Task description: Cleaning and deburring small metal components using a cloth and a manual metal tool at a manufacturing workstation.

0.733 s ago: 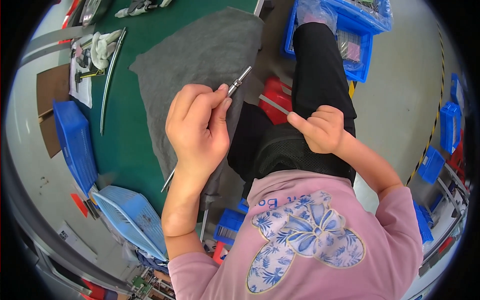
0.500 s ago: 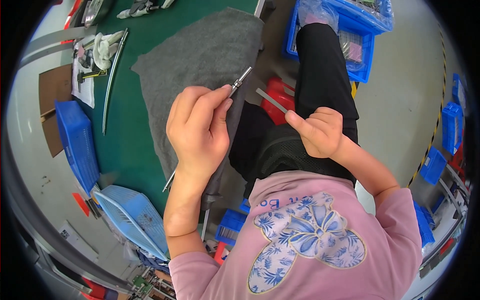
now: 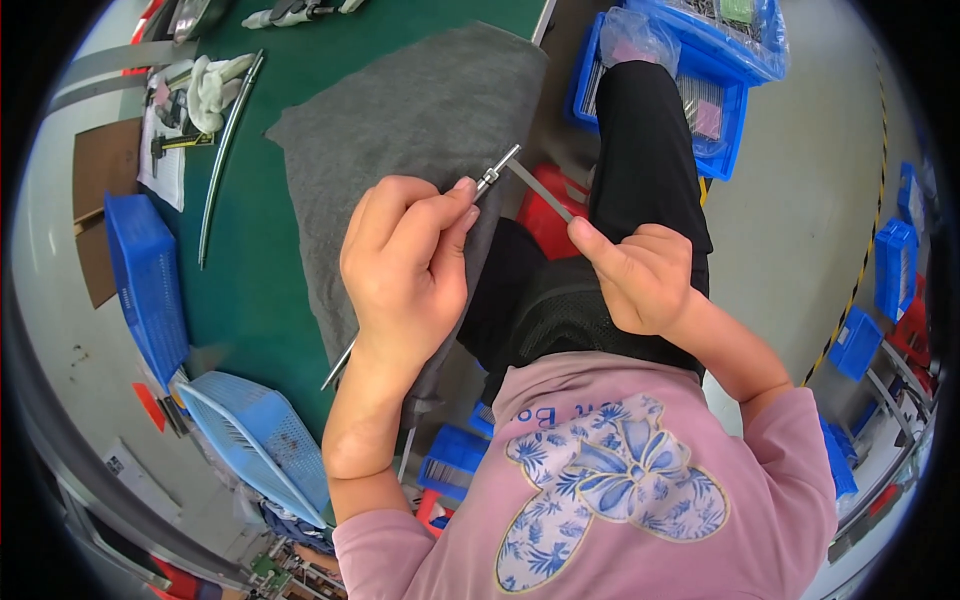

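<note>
Left hand [image 3: 405, 265]: closed round a long thin metal rod [image 3: 497, 173]; its fitted tip pokes out at 1 o'clock, the tail shows below the wrist at 7 o'clock
Right hand [image 3: 640, 275]: pinching a flat metal strip [image 3: 540, 190] that meets the rod tip, over the grey cloth [image 3: 400, 120] edge
Handling: both look stiff, light, smooth, likely slippery; best held near the joint
Hidden: rod's middle lies inside the fist; how the joint fits is too small to tell; blue crates [image 3: 145, 285] bend at the rim

Grey cloth [image 3: 400, 130] on green table [image 3: 270, 260]; blue baskets [image 3: 145, 280], perhaps plastic.
</note>
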`<action>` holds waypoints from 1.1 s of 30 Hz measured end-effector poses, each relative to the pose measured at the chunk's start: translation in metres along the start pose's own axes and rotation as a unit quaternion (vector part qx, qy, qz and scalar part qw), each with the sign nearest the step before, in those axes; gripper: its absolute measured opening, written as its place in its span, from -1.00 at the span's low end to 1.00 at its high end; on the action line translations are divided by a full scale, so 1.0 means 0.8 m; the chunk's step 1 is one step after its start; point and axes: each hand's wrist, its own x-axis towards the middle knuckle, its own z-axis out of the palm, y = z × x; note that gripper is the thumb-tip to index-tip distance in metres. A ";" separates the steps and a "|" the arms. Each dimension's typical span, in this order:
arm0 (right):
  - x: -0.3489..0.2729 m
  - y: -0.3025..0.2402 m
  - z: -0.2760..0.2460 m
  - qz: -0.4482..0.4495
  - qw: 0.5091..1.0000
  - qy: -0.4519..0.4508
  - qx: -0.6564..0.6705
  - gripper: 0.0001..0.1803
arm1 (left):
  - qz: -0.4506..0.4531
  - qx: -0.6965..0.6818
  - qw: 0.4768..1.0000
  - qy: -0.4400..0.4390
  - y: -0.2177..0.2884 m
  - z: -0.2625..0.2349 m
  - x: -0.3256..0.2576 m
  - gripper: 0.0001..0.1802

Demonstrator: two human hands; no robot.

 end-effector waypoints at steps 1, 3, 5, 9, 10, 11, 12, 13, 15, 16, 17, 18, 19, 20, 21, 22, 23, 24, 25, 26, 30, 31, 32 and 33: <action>0.001 -0.002 0.002 0.016 1.000 0.017 -0.005 -0.39 | -0.006 -0.007 1.000 -0.001 0.000 0.000 0.000 -0.80; 0.002 -0.004 0.001 0.029 0.999 0.030 -0.012 -0.38 | -0.013 -0.014 1.000 0.002 0.000 0.001 0.000 -0.80; 0.004 -0.006 -0.003 0.036 0.999 0.012 -0.011 -0.39 | 0.003 -0.014 1.000 0.006 0.000 0.002 0.000 -0.79; 0.006 -0.008 -0.008 0.028 1.000 -0.006 -0.009 -0.38 | -0.003 -0.022 1.000 0.016 0.002 0.002 0.000 -0.79; 0.006 -0.008 -0.009 0.030 0.999 -0.011 -0.007 -0.38 | -0.005 -0.018 1.000 0.013 0.002 0.002 0.000 -0.79; 0.006 -0.008 -0.010 0.032 0.999 -0.015 -0.006 -0.38 | -0.006 -0.014 1.000 0.009 0.002 0.002 0.000 -0.79; 0.007 -0.008 -0.011 0.030 0.999 -0.017 -0.008 -0.38 | -0.006 -0.016 1.000 0.012 0.002 0.002 0.001 -0.79; 0.007 -0.008 -0.011 0.031 0.999 -0.021 -0.009 -0.37 | 0.002 -0.015 1.000 0.005 0.001 0.001 0.001 -0.80; 0.008 -0.009 -0.012 0.030 0.999 -0.028 -0.010 -0.36 | 0.009 -0.015 1.000 0.001 0.001 0.002 0.000 -0.80; 0.009 -0.010 -0.013 0.027 0.999 -0.030 -0.015 -0.36 | 0.002 -0.018 1.000 0.009 0.002 0.003 0.000 -0.80; 0.010 -0.011 -0.013 0.025 0.999 -0.032 -0.020 -0.35 | -0.006 -0.020 1.000 0.017 0.002 0.003 0.000 -0.81; 0.011 -0.012 -0.014 0.024 0.999 -0.034 -0.021 -0.35 | -0.007 -0.022 1.000 0.019 0.002 0.004 0.000 -0.81; 0.011 -0.013 -0.015 0.026 0.999 -0.037 -0.030 -0.35 | -0.006 -0.025 0.999 0.020 0.003 0.004 0.001 -0.81; 0.012 -0.015 -0.016 0.028 0.998 -0.040 -0.039 -0.34 | -0.006 -0.028 0.999 0.021 0.003 0.004 0.001 -0.82; 0.015 -0.019 -0.019 0.026 0.998 -0.042 -0.039 -0.34 | -0.007 -0.028 0.999 0.023 0.002 0.004 0.001 -0.82; 0.020 -0.025 -0.023 0.038 0.995 -0.068 -0.060 -0.33 | -0.006 -0.030 0.999 0.019 0.002 0.004 0.001 -0.82; 0.027 -0.030 -0.027 0.051 0.991 -0.094 -0.080 -0.32 | -0.005 -0.032 0.999 0.015 0.002 0.004 0.001 -0.83; 0.036 -0.033 -0.029 0.051 0.991 -0.094 -0.082 -0.32 | -0.005 -0.034 0.999 0.015 0.002 0.005 0.002 -0.83; 0.049 -0.035 -0.027 0.050 0.989 -0.100 -0.099 -0.31 | -0.013 -0.036 0.999 0.012 0.002 0.005 0.002 -0.83; 0.061 -0.036 -0.025 0.048 0.986 -0.106 -0.117 -0.30 | -0.021 -0.039 0.999 0.009 0.002 0.005 0.002 -0.83; 0.089 -0.017 -0.017 0.058 0.991 -0.037 -0.111 -0.47 | -0.012 -0.039 0.999 0.014 -0.001 0.005 0.000 -0.83; 0.092 -0.013 -0.021 0.047 0.985 0.009 -0.165 -0.51 | -0.012 -0.035 0.999 0.016 0.000 0.005 0.000 -0.82; 0.089 -0.011 -0.025 0.086 0.986 0.015 -0.143 -0.52 | -0.012 -0.030 0.999 0.019 0.000 0.005 0.000 -0.82; 0.086 -0.008 -0.031 0.125 0.985 0.022 -0.121 -0.53 | -0.011 -0.031 0.999 0.019 0.002 0.006 -0.001 -0.82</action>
